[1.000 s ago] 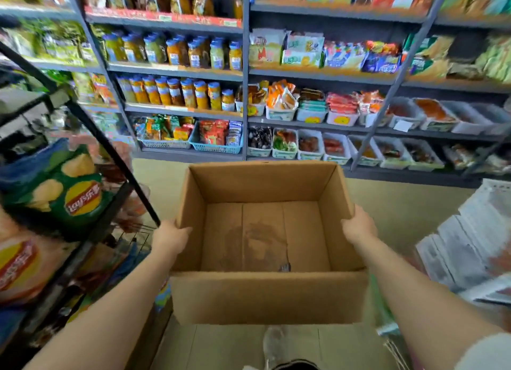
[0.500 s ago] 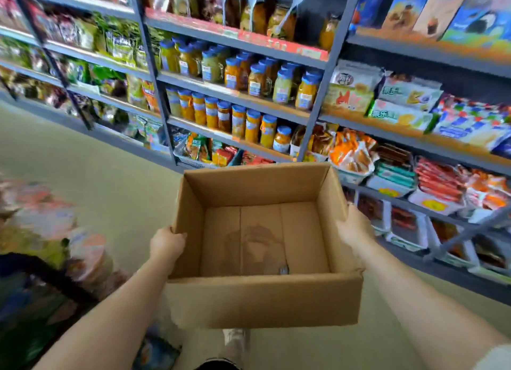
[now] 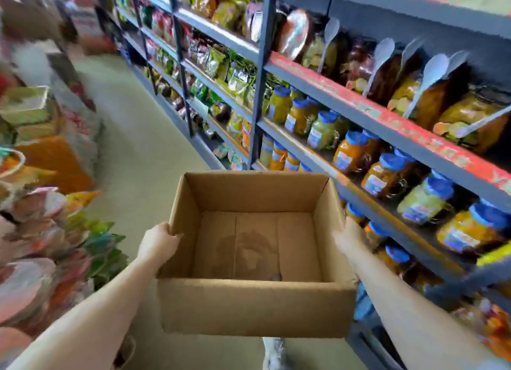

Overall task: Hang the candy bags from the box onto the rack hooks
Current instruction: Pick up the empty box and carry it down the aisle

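I carry a brown cardboard box (image 3: 257, 306) in front of me at waist height. Its flaps are open and the inside is bare apart from a dark stain on the bottom. My left hand (image 3: 157, 242) grips the box's left wall, thumb over the rim. My right hand (image 3: 348, 238) grips the right wall from outside. No candy bags are in the box. No rack hooks can be made out.
A dark metal shelf unit (image 3: 387, 115) runs along my right, stocked with blue-lidded jars (image 3: 384, 173) and snack packs. Blurred bags and cartons (image 3: 47, 203) crowd the left. A pale floor aisle (image 3: 132, 137) leads ahead between them. My shoe (image 3: 273, 353) shows below the box.
The view has swung left along the aisle; the shelves now run down my right side. The box stays held between both hands, the same way.
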Motion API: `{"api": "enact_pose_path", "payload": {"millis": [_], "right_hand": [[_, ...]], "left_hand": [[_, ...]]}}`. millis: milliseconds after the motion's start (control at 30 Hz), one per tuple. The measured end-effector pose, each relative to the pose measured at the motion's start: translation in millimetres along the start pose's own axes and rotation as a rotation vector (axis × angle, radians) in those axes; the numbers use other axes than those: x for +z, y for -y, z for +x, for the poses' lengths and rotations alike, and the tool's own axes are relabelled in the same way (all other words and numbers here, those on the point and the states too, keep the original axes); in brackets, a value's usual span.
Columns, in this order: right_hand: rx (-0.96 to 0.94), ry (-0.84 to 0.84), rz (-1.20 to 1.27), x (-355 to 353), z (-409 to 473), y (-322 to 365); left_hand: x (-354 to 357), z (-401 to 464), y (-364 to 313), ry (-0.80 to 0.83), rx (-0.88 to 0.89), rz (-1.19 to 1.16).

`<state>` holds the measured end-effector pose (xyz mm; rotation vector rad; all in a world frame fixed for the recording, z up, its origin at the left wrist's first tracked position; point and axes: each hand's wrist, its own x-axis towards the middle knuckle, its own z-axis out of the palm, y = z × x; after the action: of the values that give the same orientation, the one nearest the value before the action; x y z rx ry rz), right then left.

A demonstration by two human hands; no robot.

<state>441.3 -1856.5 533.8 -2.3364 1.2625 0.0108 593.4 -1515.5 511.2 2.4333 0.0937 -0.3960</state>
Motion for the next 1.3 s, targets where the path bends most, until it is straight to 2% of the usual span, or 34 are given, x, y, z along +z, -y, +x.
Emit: {"api": "enact_pose_path", "payload": {"millis": [200, 367, 533, 733, 1133, 1300], "right_hand": [[-0.222, 0.146, -0.052, 35, 151, 108], [-0.369, 0.227, -0.085, 49, 245, 233], [-0.478, 0.291, -0.065, 96, 315, 366], [-0.514, 0.329, -0.052, 170, 386, 538], [-0.535, 0.278, -0.074, 241, 505, 847], [-0.528, 0.356, -0.047, 294, 573, 982]], "left_hand": [[0, 81, -27, -0.119, -0.177, -0.039], [-29, 160, -52, -0.227, -0.273, -0.081], [-71, 271, -50, -0.338, -0.326, -0.096], [-130, 439, -39, -0.375, -0.389, -0.096], [-289, 741, -64, -0.437, -0.39, -0.114], [-333, 885, -64, -0.494, -0.42, -0.103]]}}
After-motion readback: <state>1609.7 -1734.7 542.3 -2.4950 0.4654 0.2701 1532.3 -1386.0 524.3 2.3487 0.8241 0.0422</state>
